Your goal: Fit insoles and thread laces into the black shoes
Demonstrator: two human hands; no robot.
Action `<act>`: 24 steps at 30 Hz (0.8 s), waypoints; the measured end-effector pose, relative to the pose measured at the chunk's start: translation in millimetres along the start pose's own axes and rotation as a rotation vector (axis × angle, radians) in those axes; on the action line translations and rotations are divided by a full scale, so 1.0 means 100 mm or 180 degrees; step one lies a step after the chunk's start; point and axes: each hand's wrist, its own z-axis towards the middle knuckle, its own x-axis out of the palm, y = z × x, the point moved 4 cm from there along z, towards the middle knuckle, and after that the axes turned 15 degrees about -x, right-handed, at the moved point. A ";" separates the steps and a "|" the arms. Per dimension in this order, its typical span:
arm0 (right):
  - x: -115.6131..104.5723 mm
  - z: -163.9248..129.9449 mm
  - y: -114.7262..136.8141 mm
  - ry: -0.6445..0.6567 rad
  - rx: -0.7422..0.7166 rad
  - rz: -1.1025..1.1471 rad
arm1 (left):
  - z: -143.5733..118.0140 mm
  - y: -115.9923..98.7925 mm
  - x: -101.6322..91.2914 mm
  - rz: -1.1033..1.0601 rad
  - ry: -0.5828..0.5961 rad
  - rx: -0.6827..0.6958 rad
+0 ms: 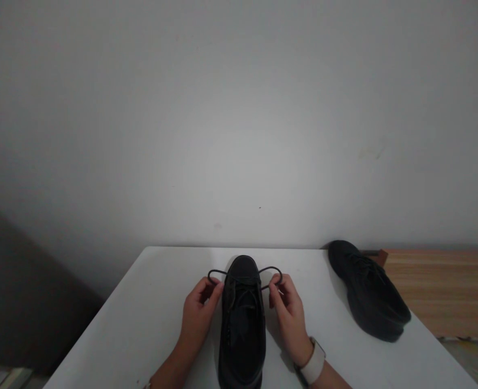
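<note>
Broadly, a white counter point(150, 319) carries everything, with a pale wall behind it and a wooden surface point(437, 286) off beyond the right-hand fingers. Between the two hands stands a black shoe point(242, 324), toe pointing away from the person, heel toward them; a second black shoe point(369, 297) lies well apart, out past the right hand, angled on the counter. The left hand point(198, 316) sits just beside the near shoe on its left, the right hand point(290, 313), with a pale watch point(314, 364) at the wrist, just beside it on the right. Each hand's fingers are pinched narrow on a loop of the black lace point(271, 270): one loop stands out just above the left fingers, the other just above the right fingers, both near the top of the lacing. By the look of it, the step in hand is the bow itself, two loops formed and held apart. The next move likely calls for crossing one loop over the other above the tongue, without either pinch slackening, since a loose loop would slip back flat
</note>
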 end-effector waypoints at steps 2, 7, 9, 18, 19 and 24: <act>-0.02 0.01 0.00 -0.0068 0.0017 -0.0005 | 0.01 0.01 -0.02 -0.0036 -0.0073 -0.0015; 0.05 -0.01 0.00 0.0058 0.0030 0.0040 | 0.00 0.01 0.05 0.0015 0.0177 -0.0075; 0.04 -0.01 0.00 0.0017 0.0018 0.0015 | 0.00 0.01 0.05 0.0012 0.0173 -0.0076; 0.02 -0.01 -0.03 0.0000 0.0009 -0.0046 | 0.01 0.04 0.05 -0.0011 0.0222 -0.0071; 0.03 -0.01 -0.03 0.0032 -0.0007 -0.0040 | 0.01 0.04 0.06 -0.0009 0.0236 -0.0070; 0.00 -0.01 -0.04 -0.0067 -0.0035 -0.0067 | 0.01 0.02 -0.01 -0.0071 0.0039 -0.0034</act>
